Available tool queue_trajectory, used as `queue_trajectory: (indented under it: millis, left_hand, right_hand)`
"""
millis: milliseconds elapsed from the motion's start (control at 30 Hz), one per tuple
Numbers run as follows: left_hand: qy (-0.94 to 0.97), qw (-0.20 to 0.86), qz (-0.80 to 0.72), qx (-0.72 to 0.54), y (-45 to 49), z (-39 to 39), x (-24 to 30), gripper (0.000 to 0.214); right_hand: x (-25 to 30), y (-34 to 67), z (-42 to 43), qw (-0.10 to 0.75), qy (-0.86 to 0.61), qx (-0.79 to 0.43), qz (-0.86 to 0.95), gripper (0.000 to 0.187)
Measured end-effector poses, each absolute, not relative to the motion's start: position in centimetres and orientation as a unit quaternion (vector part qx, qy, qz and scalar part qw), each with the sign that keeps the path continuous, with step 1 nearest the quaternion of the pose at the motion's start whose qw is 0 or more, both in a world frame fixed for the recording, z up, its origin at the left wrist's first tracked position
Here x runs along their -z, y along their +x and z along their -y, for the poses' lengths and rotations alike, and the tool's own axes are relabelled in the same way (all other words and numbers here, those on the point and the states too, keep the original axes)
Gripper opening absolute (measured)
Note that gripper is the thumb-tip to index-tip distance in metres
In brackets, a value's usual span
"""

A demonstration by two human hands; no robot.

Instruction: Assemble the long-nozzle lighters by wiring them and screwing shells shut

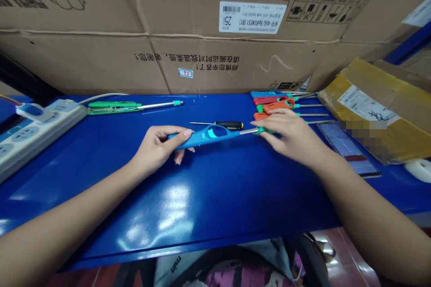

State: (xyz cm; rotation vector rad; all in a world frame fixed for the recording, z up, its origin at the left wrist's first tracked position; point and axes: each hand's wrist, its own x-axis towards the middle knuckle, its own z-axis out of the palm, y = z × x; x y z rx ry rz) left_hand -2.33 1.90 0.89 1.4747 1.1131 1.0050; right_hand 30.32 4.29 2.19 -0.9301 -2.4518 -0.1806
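My left hand (158, 145) is closed around the handle end of a blue long-nosed lighter (208, 136), holding it just above the blue table (202, 188). My right hand (291, 134) pinches the metal nozzle and green tip of the same lighter. A small screwdriver (222, 124) with a black and yellow handle lies just behind the lighter. Right behind my right hand lies a pile of lighters (276, 101) in blue, red, orange and green.
A green lighter (128, 106) lies at the back left beside a white power strip (30, 130). Large cardboard boxes (188, 27) wall the back. A yellow-taped parcel (377, 107), a phone (346, 148) and a white mouse (419, 169) sit at the right.
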Motion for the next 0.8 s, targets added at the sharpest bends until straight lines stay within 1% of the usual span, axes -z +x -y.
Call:
queue_trajectory:
  millis: [67,133,233,333,500,700,800]
  left_hand:
    - [0.623,0.491,-0.468,-0.389,-1.8,-1.5,-0.9,0.030]
    - [0.640,0.478,-0.476,-0.369,-1.4,-1.0,-0.9,0.031]
    - [0.650,0.458,-0.479,-0.371,-1.0,-0.6,-0.9,0.032]
    - [0.654,0.449,-0.477,-0.378,-1.1,-0.8,-0.8,0.032]
    - [0.671,0.422,-0.472,-0.386,-1.5,-1.1,-0.5,0.031]
    - [0.773,0.261,-0.438,-0.378,-1.3,-0.9,-0.1,0.022]
    - [0.798,0.225,-0.413,-0.377,-1.1,-0.4,0.1,0.020]
  right_hand:
    - [-1.8,29.2,-3.4,0.189,-0.309,0.069,0.929,0.021]
    - [-1.6,28.2,-2.7,0.155,-0.286,0.081,0.942,0.024]
    - [-1.6,27.6,-2.3,0.174,-0.312,0.079,0.931,0.025]
    - [-2.1,27.7,-2.4,0.203,-0.348,0.068,0.913,0.020]
    - [-2.6,28.0,-2.5,0.187,-0.312,0.068,0.929,0.025]
    - [-1.4,27.8,-2.7,0.151,-0.311,0.067,0.936,0.035]
    - [-0.7,27.7,-2.7,0.137,-0.318,0.038,0.937,0.034]
